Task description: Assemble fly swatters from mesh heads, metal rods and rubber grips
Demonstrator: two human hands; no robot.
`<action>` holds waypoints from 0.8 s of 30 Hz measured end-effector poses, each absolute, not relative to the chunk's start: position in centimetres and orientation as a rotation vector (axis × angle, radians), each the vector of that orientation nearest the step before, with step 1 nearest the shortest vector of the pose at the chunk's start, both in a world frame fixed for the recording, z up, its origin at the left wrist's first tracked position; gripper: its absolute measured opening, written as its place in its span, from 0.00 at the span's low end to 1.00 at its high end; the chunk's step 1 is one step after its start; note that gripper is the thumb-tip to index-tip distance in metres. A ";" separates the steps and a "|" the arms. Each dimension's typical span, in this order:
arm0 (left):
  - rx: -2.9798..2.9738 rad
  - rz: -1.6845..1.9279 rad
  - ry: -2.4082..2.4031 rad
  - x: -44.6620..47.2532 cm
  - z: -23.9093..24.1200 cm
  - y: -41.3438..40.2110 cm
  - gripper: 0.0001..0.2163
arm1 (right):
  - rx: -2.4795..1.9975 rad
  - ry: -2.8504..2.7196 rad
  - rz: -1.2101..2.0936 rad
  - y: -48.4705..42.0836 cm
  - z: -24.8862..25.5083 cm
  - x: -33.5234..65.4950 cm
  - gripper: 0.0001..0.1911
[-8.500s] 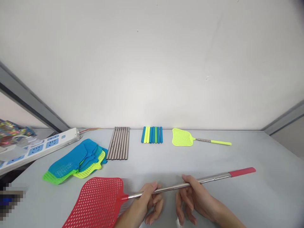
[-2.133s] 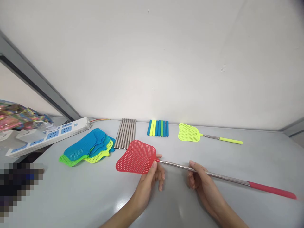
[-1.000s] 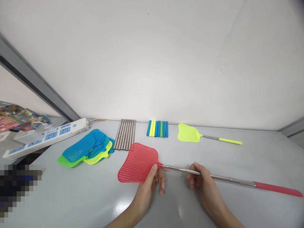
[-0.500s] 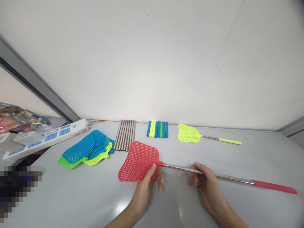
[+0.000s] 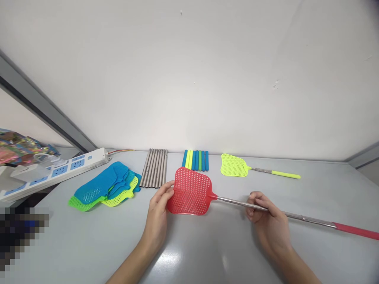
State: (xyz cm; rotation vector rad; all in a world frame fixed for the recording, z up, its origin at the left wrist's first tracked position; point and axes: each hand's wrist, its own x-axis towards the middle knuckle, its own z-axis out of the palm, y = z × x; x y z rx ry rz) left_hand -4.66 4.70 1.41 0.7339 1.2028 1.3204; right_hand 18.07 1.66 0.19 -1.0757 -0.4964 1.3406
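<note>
A red fly swatter [image 5: 194, 193] with a long extended metal rod and a red grip is held above the table, its head to the left. My left hand [image 5: 159, 211] is closed on the left edge of the swatter head, thumb and fingers at the mesh. Around the middle of the rod my right hand [image 5: 268, 219] is closed, with the red grip running off past the right edge of the view. Behind it on the table lies a yellow fly swatter [image 5: 235, 165] with a shorter rod and yellow grip.
Blue, green and yellow swatter heads [image 5: 97, 183] lie stacked at left. Several metal rods [image 5: 154, 169] and coloured grip tubes [image 5: 196, 160] are lined up near the wall [image 5: 189, 79]. A white power strip [image 5: 99, 156] with plugs runs along the left, beside colourful plastic packets [image 5: 22, 146].
The red swatter has shifted right and its head slightly up. My left hand has moved from the head's neck to its left edge. My right hand has moved right with the rod.
</note>
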 end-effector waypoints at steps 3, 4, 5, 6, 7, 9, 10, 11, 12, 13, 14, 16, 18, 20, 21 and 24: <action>0.713 1.170 1.207 -4.4 1.5 4.5 0.19 | -1.000 -0.485 1.264 2.0 0.2 19.1 0.07; 0.701 1.123 1.184 -4.2 1.5 4.3 0.20 | -0.971 -0.493 1.258 2.1 0.2 19.3 0.07; 0.687 1.081 1.152 -3.9 1.4 4.1 0.21 | -0.942 -0.500 1.258 2.2 0.2 19.5 0.07; 0.674 1.038 1.118 -3.5 1.3 3.7 0.21 | -0.919 -0.504 1.267 2.3 0.2 19.6 0.07; 0.651 1.008 1.086 -3.1 1.1 3.3 0.21 | -0.900 -0.504 1.281 2.3 0.2 19.7 0.07; 0.596 0.982 1.043 -2.3 0.8 2.4 0.19 | -0.864 -0.482 1.290 2.4 0.3 19.8 0.07; 0.568 0.962 1.026 -1.9 0.6 2.0 0.18 | -0.843 -0.463 1.287 2.4 0.4 19.8 0.08; 0.544 0.942 1.003 -1.5 0.4 1.6 0.16 | -0.819 -0.438 1.279 2.4 0.4 20.0 0.08; 0.532 0.931 0.992 -1.2 0.3 1.2 0.15 | -0.791 -0.406 1.270 2.4 0.4 20.2 0.08; 0.529 0.931 0.995 -0.9 0.2 1.0 0.14 | -0.757 -0.372 1.259 2.5 0.4 20.5 0.09; 0.536 0.945 1.014 -0.8 0.3 0.8 0.13 | -0.722 -0.335 1.250 2.6 0.4 20.8 0.09; 0.560 0.991 1.075 -0.6 0.6 0.8 0.13 | -0.644 -0.271 1.239 2.7 0.5 21.5 0.09; 0.548 1.009 1.111 -0.7 1.2 0.9 0.14 | -0.567 -0.229 1.243 2.8 0.5 22.0 0.10; 0.468 0.970 1.077 -0.9 1.9 1.0 0.17 | -0.509 -0.215 1.255 2.8 0.6 22.3 0.10; 0.409 0.946 1.032 -1.1 2.1 1.0 0.18 | -0.492 -0.220 1.260 2.8 0.7 22.3 0.10; 0.300 0.879 0.842 -1.4 2.2 0.8 0.19 | -0.488 -0.270 1.285 2.6 1.0 21.8 0.09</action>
